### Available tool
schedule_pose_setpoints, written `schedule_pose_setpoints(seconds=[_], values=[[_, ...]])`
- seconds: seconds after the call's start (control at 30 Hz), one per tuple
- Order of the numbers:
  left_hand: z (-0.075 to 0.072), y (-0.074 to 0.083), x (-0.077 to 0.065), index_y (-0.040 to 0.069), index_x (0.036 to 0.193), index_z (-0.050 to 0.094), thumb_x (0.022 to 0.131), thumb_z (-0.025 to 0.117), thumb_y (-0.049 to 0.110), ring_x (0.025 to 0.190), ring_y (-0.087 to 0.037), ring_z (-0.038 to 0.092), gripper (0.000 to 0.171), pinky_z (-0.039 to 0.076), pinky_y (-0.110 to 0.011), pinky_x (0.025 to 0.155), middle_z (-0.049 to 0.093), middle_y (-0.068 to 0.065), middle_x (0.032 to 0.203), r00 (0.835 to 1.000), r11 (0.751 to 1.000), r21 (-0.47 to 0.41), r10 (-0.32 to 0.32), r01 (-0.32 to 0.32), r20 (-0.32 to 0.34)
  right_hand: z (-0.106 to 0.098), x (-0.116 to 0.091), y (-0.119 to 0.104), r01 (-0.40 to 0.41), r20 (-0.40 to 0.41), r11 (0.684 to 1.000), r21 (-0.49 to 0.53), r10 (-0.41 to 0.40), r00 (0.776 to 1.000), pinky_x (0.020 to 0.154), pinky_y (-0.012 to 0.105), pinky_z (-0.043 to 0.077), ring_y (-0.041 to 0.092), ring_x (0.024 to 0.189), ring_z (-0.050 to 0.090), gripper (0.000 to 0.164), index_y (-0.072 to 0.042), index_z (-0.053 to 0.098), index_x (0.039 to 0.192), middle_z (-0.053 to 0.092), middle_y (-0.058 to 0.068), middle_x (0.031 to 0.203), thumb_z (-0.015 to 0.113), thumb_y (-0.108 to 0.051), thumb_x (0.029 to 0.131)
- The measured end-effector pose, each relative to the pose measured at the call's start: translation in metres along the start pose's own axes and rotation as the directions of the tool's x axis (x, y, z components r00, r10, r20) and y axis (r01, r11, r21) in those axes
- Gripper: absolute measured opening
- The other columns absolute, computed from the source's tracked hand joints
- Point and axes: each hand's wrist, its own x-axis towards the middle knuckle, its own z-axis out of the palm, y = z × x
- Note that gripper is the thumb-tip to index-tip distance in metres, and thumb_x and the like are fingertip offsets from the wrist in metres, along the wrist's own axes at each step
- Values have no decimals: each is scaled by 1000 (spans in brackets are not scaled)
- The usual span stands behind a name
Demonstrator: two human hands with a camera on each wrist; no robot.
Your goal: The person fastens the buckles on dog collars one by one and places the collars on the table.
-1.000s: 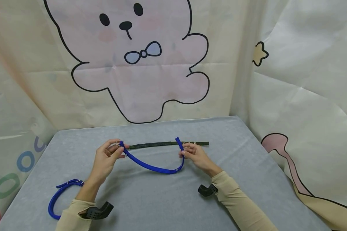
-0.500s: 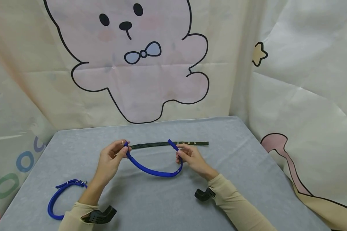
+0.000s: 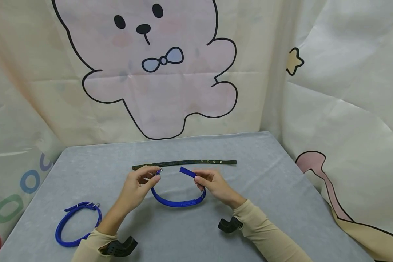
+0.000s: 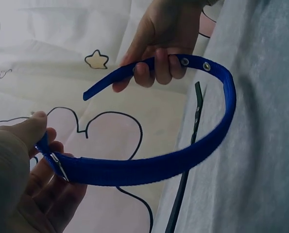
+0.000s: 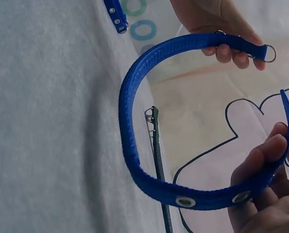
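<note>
A blue collar (image 3: 178, 203) with metal eyelets hangs in a downward curve between both hands, above the table. My left hand (image 3: 135, 187) pinches its buckle end, where a metal ring (image 5: 271, 53) sticks out in the right wrist view. The other end is pinched by my right hand (image 3: 217, 185), with the plain tip pointing left toward the buckle. In the left wrist view the eyelets (image 4: 206, 66) show just past the right fingers. The two ends are apart.
Behind the hands a dark green collar (image 3: 183, 162) lies stretched out flat on the grey-blue tablecloth (image 3: 170, 240). At the left, by the left forearm, lies a second blue collar (image 3: 61, 227), buckled into a loop. Printed curtains (image 3: 196, 94) stand behind the table.
The left hand has moved right and slightly down with the buckle end, nearer the right hand. The collar's free tip has swung from upright to pointing left, and its curve has narrowed.
</note>
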Motion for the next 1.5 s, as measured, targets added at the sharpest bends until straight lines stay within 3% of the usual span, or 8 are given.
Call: schedule_pose_setpoints(seconds=[0.3,0.73,1.2,1.5], values=[[9,7,-2,8,114,75,94,73,13,85,-3,63,21,57,-26,75,75,-7,103,986,997,-20,-73,76,147,11,-5,-7,-18,72,1000,-22,20,997,69,23,48,5,72,55,34,7,62,130,59,6,86,57,-14,104],[18,13,-4,11,112,76,92,75,16,88,-4,64,21,56,-26,79,75,-4,101,972,992,-16,-123,129,201,17,-4,-9,25,183,1000,-17,-22,983,68,23,48,6,70,53,32,7,63,129,58,-1,82,53,-14,106],[21,17,-4,11,109,77,90,78,16,86,-4,63,19,55,-26,77,73,-1,95,974,993,-8,-117,121,194,20,-7,-8,-5,141,1000,6,4,990,66,24,45,5,70,51,33,8,62,128,57,-1,84,52,-16,107],[20,17,-4,5,106,75,90,76,8,72,-6,62,17,53,-25,61,74,-11,87,979,978,-143,-130,153,160,27,-9,-16,23,22,999,48,-24,999,64,24,46,4,69,52,32,9,61,125,58,0,87,56,-15,105]])
